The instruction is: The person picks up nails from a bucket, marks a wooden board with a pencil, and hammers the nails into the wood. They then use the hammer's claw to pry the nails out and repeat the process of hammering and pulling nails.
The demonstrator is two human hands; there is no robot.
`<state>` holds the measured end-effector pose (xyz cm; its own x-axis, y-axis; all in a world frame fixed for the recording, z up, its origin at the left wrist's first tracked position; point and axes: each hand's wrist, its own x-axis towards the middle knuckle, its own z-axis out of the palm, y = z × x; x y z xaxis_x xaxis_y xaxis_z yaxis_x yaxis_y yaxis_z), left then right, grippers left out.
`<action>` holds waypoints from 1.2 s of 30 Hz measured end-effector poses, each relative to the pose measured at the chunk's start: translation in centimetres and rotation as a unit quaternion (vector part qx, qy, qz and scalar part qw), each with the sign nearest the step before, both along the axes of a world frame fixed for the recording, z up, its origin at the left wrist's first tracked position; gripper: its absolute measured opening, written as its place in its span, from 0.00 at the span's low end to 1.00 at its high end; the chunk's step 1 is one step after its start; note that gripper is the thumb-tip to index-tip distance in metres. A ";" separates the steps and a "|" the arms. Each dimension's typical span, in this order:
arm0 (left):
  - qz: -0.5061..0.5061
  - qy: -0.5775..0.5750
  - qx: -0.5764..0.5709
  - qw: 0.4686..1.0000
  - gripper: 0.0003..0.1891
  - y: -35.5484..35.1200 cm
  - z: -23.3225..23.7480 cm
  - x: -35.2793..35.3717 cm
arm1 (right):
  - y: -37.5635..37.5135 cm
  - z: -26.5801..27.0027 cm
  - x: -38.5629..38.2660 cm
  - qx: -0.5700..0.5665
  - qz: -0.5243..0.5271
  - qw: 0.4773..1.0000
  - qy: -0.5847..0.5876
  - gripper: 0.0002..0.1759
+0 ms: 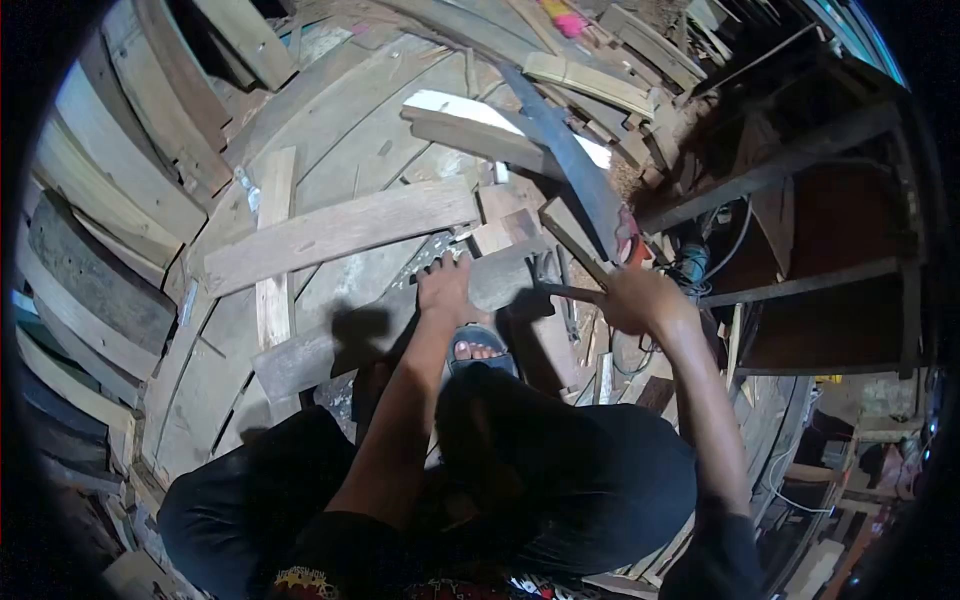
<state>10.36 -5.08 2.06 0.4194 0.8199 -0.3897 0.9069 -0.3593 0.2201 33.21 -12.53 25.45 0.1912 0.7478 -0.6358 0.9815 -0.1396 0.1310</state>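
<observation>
A long grey wooden board lies at a slant in front of me, over my sandaled foot. My left hand presses on it near its middle, fingers curled over the far edge. In my right hand is a claw hammer, its handle gripped and its head right at the board's right end. Just beyond that hand lies a handsaw, its red handle toward me. Small wood blocks sit under and beyond the board's right end.
Another plank crosses a narrow pale strip on the plank floor. Curved boards stand stacked along the left. A dark wooden frame rises on the right, with a cable beside it. Offcuts litter the far side.
</observation>
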 end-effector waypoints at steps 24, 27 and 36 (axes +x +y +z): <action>0.106 -0.114 0.032 0.987 0.35 1.2 -4.1 -7.3 | -1.6 -0.1 -1.2 -0.038 0.024 0.999 -0.017 0.21; 0.067 -0.161 0.198 0.965 0.34 0.6 -6.3 -7.8 | -5.1 -0.3 -1.3 0.028 0.034 0.999 -0.003 0.19; 0.054 -0.114 0.081 0.989 0.39 2.7 -3.2 -7.0 | -12.7 -4.7 -1.6 0.125 -0.065 0.989 0.031 0.11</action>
